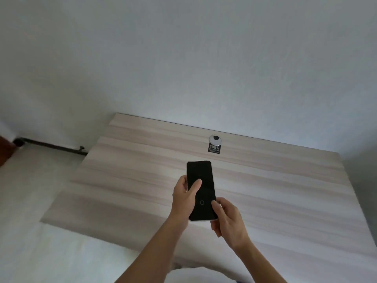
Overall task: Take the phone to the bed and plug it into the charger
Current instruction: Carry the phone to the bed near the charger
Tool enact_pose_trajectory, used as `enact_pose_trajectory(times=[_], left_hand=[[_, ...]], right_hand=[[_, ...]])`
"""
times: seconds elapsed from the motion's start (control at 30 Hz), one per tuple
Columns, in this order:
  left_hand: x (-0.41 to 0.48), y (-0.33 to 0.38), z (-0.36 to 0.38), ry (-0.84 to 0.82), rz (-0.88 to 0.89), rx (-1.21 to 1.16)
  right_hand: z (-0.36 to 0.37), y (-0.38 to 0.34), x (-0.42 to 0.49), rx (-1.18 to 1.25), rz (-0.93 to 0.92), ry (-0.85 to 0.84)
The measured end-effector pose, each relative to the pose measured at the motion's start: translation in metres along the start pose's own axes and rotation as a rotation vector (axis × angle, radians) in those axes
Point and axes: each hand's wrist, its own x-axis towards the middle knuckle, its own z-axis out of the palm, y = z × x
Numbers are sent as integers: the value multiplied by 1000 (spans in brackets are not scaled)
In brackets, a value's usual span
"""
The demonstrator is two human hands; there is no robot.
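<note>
A black-screened phone with a pale rim is held above a light wood-grain desk, screen up, its long side pointing away from me. My left hand grips its left edge with the thumb lying across the screen. My right hand holds the phone's lower right corner, thumb on the glass near a small ring icon. No bed and no charger are in view.
A round silver cable grommet with a black "100%" sticker sits near the desk's back edge. White walls stand behind and right of the desk. A dark rail runs along the floor at the left wall.
</note>
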Motion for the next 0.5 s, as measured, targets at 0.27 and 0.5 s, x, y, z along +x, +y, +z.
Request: enact_pose_trajectory(times=[0.27, 0.5], left_hand=[[-51, -9, -16, 319, 12, -128], [-119, -45, -43, 648, -19, -232]], right_hand=[[0, -2, -3, -74, -46, -308], [29, 19, -37, -48, 21, -612]])
